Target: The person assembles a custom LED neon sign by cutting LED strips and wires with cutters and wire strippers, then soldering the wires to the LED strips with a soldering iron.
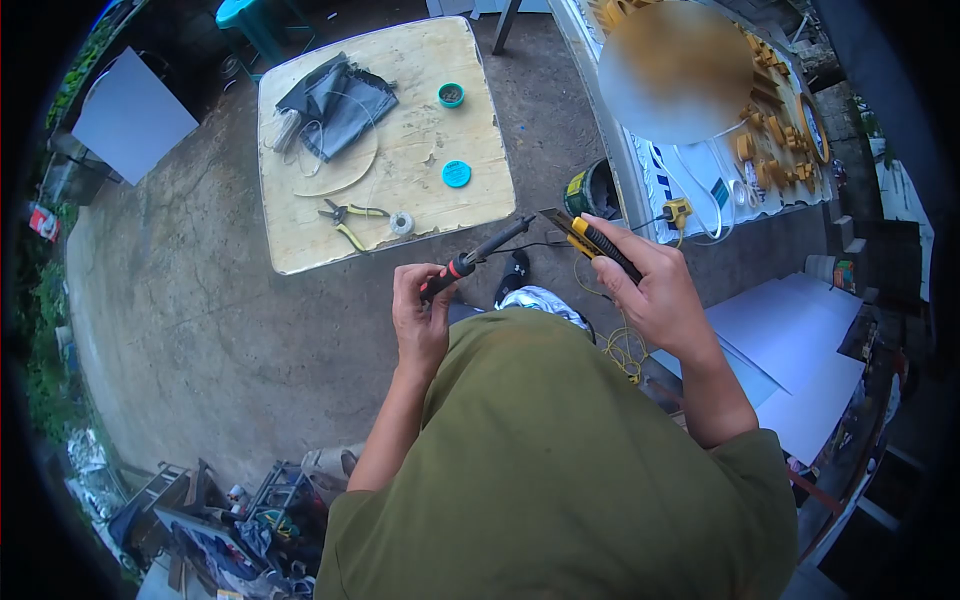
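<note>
My left hand [421, 318] is wrapped round the red and black handle of a soldering iron [462, 266], whose dark tip points up and to the right. In my right hand [650, 293] is a yellow and black utility knife [598, 243], its blade end pointing up and left toward the iron's tip. A small gap separates the two tools. Beyond them, on the wooden table [430, 60], lie pliers [348, 218] with yellow-green handles, a small solder roll [401, 223], a teal lid [456, 174], a small teal tin [451, 95] and a grey cloth [340, 100].
At the upper right, a second table [655, 215] carries yellow parts [770, 170], white cable and a yellow socket [678, 210]. A dark bucket [598, 190] stands between the tables. Yellow cord [626, 355] hangs near my right forearm. White sheets [790, 340] lie at the right.
</note>
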A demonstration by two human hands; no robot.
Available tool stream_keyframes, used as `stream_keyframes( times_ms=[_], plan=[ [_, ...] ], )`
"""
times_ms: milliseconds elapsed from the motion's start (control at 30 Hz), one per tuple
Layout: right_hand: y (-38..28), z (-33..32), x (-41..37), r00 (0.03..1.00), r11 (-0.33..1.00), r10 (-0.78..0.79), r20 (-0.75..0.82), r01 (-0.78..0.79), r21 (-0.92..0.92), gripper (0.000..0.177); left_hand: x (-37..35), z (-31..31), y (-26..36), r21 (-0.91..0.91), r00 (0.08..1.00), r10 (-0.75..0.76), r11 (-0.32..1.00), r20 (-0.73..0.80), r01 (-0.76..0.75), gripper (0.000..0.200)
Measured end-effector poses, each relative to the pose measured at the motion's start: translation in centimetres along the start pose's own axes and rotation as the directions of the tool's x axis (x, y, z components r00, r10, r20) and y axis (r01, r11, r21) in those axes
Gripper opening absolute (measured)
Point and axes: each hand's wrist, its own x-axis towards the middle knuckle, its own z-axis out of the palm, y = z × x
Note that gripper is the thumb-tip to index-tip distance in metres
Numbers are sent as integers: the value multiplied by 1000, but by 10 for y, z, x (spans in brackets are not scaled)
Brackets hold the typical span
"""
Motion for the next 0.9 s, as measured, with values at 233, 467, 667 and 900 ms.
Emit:
stream_keyframes(
  times_ms=[233, 467, 667, 900],
  plan=[
    [-1, 2, 1, 1000, 1000, -25, 7, 25, -15, 41, 0, -2, 1, 0, 1000, -13, 1000, 16, 13, 27],
    [5, 5, 4, 997, 998, -65, -50, 63, -28, 41, -1, -3, -6, -47, 996, -69, 996, 50, 71, 26],
    [9, 12, 7, 967, 953, -228, -113, 198, -228, 49, 0, -5, -3, -111, 964, -224, 964, 142, 240, 24],
    [15, 21, 15, 954, 917, -279, -108, 232, -325, 54, 4, -9, 10, -105, 930, -287, 943, 228, 317, 26]
  ],
)
